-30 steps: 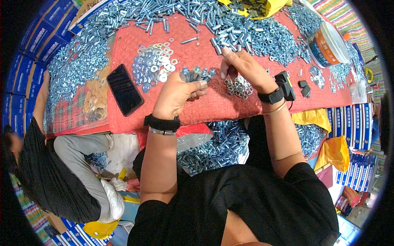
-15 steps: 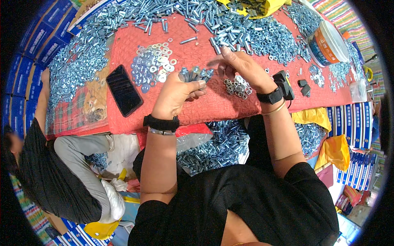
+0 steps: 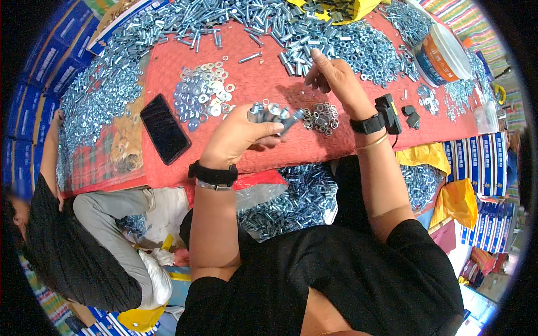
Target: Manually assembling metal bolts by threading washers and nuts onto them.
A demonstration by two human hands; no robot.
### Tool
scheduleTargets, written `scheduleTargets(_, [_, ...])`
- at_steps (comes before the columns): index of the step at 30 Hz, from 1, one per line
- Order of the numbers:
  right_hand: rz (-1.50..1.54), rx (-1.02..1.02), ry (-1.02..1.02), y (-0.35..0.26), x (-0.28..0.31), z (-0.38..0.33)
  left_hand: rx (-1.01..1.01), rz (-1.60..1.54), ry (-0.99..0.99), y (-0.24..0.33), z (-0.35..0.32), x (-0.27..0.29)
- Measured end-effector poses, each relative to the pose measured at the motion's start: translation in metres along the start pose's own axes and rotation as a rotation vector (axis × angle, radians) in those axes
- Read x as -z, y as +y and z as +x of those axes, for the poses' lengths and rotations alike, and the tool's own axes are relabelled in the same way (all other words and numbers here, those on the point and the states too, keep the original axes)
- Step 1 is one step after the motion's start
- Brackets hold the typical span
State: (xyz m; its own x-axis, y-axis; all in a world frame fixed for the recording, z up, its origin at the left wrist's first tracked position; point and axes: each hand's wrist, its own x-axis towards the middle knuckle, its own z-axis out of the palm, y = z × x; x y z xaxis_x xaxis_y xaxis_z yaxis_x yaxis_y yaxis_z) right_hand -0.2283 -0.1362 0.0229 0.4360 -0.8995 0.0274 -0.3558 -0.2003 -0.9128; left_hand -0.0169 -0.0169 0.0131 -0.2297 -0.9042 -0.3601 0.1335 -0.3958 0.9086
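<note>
My left hand point(image 3: 238, 134) is closed round a bundle of several silver bolts point(image 3: 274, 112), their ends pointing away from me. It hovers over the red-covered table point(image 3: 252, 154), slightly blurred. To the right, my right hand point(image 3: 336, 81) is raised with the thumb stretched up and away from the loosely bent fingers; nothing shows in it. Below its fingers lies a small pile of spring washers point(image 3: 321, 119). Flat washers point(image 3: 204, 92) are spread beyond my left hand. Metal sleeves point(image 3: 314, 42) and nuts point(image 3: 375, 59) lie heaped past my right hand.
A black phone point(image 3: 165, 129) lies left of my left hand. A white tub point(image 3: 443, 56) stands at the far right, near a yellow bag point(image 3: 347, 11) at the back. Loose bolts point(image 3: 291, 196) fill a container below the table edge. Another person point(image 3: 78, 252) sits at the left.
My right hand has drawn away from the bolts, slightly right and toward the sleeves. My left hand has tilted the bundle slightly. The view has shifted a little.
</note>
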Motion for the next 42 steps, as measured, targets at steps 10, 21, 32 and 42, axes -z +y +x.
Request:
scheduleTargets(10, [-0.578, 0.006, 0.266, 0.028, 0.017, 0.012, -0.055, -0.166, 0.111, -0.003, 0.004, 0.005])
scheduleTargets(21, [-0.885, 0.171, 0.211, 0.05, -0.009, 0.01, -0.183, -0.38, 0.297, -0.001, 0.005, 0.008])
scheduleTargets(32, [-0.956, 0.223, 0.36, 0.057, -0.019, 0.022, -0.257, -0.342, 0.448, -0.004, 0.007, 0.013])
scheduleTargets(42, [-0.677, 0.469, 0.079, 0.018, -0.051, 0.001, -0.245, -0.341, 0.423, -0.004, 0.006, 0.014])
